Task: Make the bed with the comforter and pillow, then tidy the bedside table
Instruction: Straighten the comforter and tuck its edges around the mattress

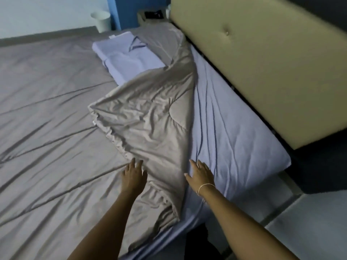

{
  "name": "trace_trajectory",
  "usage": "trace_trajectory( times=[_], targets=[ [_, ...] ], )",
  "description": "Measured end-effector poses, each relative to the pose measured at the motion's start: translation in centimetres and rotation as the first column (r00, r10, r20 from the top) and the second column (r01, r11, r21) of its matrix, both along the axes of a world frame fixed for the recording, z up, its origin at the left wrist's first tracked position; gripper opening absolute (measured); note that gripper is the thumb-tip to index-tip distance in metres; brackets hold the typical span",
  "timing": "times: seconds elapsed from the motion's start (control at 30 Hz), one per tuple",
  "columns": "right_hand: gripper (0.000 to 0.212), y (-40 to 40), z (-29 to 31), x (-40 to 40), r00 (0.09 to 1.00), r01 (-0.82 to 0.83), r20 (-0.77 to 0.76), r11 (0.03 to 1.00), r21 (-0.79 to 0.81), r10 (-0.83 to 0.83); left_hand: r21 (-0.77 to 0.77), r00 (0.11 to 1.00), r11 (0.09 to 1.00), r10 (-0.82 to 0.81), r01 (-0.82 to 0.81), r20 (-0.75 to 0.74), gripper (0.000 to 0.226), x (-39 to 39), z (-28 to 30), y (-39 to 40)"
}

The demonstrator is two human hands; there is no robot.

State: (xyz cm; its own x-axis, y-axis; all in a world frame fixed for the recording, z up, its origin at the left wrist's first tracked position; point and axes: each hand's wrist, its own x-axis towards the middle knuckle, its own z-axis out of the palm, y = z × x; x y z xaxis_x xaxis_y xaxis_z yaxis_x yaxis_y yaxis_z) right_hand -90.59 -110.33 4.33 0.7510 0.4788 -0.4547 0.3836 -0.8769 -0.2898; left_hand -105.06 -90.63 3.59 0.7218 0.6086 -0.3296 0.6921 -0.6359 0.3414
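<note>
Lying between both hands at lower centre, the comforter (150, 117) is folding back toward the upper middle. The left hand (133, 175) is pressing flat on it; the right hand (200, 174) is resting flat, fingers spread, on the sheet (234, 139).

No readable text, label or number anywhere.

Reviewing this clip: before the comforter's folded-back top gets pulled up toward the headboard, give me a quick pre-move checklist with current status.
1. Both hands free: left hand and right hand lie open and flat, ok.
2. Comforter grasped: not ok, nothing gripped yet.
3. Comforter flat at the top: not ok, the corner is folded back and wrinkled.
4. Sheet smooth: not ok, creased.
5. Pillow placed at headboard: not ok, partly under the comforter.
6. Bedside table tidy: cannot tell, blurred.
</note>
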Motion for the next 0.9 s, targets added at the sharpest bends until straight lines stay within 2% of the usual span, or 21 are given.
trace_trajectory(
  times=[0.1, 0.37, 0.5, 0.73, 0.8, 0.9],
  targets=[
    [0.067, -0.2, -1.2, 4.8, 0.992, -0.118, -0.042, 0.993, 0.014, 0.118, -0.035, 0.990, 0.989, 0.140, -0.141, -0.026, 0.048, 2.7, -1.3, -3.0],
    [0.070, 1.4, -3.6, 14.2, 0.944, -0.316, -0.084, 0.948, 0.044, 0.319, -0.043, 0.948, 0.947, 0.318, -0.318, 0.001, 0.041, 10.6, -1.9, -5.7],
    [0.070, 2.4, -5.7, 15.5, 0.942, -0.317, -0.102, 0.948, 0.041, 0.319, -0.023, 0.945, 0.944, 0.328, -0.328, -0.010, 0.039, 12.5, -3.6, -4.2],
    [0.070, 5.3, -10.7, 17.1, 0.949, -0.288, -0.117, 0.956, 0.051, 0.292, -0.064, 0.928, 0.931, 0.350, -0.360, -0.128, 0.050, 14.0, -11.8, -1.7],
    [0.069, 7.2, -11.6, 18.6, 0.955, -0.278, -0.081, 0.955, 0.099, 0.287, -0.077, 0.934, 0.939, 0.321, -0.335, -0.155, 0.053, 14.8, -13.7, -0.5],
    [0.066, 11.1, -13.7, 21.7, 0.951, -0.307, 0.015, 0.934, 0.183, 0.309, -0.035, 0.949, 0.954, 0.291, -0.297, -0.117, 0.055, 17.0, -16.8, 2.9]
  ],
)
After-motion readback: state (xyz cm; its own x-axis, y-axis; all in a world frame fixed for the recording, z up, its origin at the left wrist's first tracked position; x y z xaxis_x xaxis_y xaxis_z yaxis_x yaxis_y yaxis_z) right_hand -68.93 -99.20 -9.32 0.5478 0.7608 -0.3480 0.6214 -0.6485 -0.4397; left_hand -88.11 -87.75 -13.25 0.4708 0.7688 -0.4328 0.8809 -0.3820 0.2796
